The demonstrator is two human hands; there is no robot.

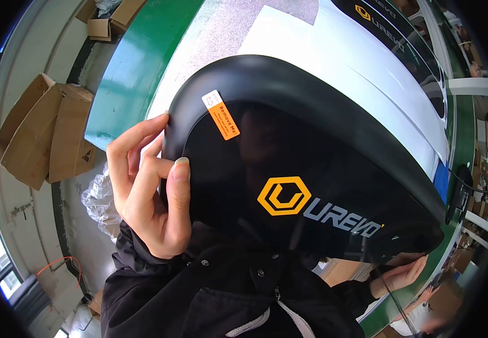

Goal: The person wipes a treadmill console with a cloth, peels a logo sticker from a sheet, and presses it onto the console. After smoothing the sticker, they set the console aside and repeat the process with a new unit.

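Observation:
A large black cover panel (311, 146) with a glossy face is held up in front of my chest. It bears a yellow hexagon logo and the grey letters UREVO. An orange and white sticker (221, 115) reading "Remove Me!" is near its upper left edge. My left hand (154, 186) pinches the panel's left edge, thumb on the front and some fingers behind. At the lower right corner, my right hand (404, 275) grips the edge from below; part of it is hidden behind the panel.
Similar black UREVO panels (390, 34) lie on a white sheet (289, 39) over the green table (137, 73). Open cardboard boxes (47, 129) and crumpled clear plastic (100, 203) are on the floor at left. Another person (424, 315) is at lower right.

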